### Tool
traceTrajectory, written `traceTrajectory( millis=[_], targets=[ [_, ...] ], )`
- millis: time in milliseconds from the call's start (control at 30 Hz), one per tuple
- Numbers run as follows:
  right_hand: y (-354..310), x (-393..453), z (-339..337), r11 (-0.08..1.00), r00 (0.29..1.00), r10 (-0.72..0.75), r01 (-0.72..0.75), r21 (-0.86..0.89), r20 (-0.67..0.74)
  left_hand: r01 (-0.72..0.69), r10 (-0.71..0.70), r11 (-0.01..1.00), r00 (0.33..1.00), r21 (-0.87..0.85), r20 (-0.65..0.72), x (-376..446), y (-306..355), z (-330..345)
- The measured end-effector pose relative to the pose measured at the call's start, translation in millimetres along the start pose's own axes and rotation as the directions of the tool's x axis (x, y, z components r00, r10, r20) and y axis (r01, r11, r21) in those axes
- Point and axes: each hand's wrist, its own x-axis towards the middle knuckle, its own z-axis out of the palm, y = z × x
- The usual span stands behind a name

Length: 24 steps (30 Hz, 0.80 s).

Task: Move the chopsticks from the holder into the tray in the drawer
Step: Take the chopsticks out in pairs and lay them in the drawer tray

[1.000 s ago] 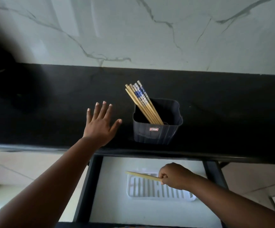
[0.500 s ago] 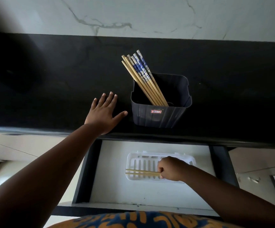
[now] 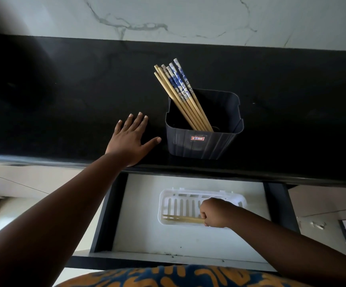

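The holder (image 3: 204,131) bears a red-bordered label (image 3: 197,138) (print unreadable).

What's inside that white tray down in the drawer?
A pair of plain chopsticks lies along the white tray's near side, gripped by the right hand. That hand covers the tray's right part.

**Black, white and a little blue**

The table (image 3: 64,96) is plain black, and the wall (image 3: 188,15) behind it is white marble with thin grey veins. The holder (image 3: 201,146) is dark grey, ribbed, with a small red-and-white label. The chopsticks (image 3: 180,94) are pale tan wood; several have blue-and-white patterned tops. The tray (image 3: 166,206) is white and slotted, in a drawer (image 3: 139,228) with a white floor and black sides. The cloth (image 3: 168,276) is dark blue with orange blotches.
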Motion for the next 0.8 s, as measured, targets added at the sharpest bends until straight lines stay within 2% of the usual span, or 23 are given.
traceTrajectory(
  millis=[267,500,667,800],
  targets=[
    [-5.1,3.7,1.6,1.0,1.0,-0.001,0.001,-0.023,0.02,0.0,0.0,1.0,1.0,-0.012,0.001,0.6,-0.9,0.8],
    [3.6,-7.2,-8.1,0.996,0.988,0.002,0.012,0.09,-0.155,0.002,-0.002,1.0,1.0,-0.005,0.002,1.2,-0.1,0.9],
    [-3.5,-39.5,-50.2,0.977,0.984,0.004,0.035,0.212,-0.179,-0.002,0.002,1.0,1.0,-0.008,0.007,0.6,0.1,-0.9],
    [-32.8,-95.6,-114.6,0.959,0.983,-0.096,0.133,0.249,-0.155,-0.004,0.004,1.0,1.0,-0.005,0.031,-0.3,1.1,-2.6]
  ],
)
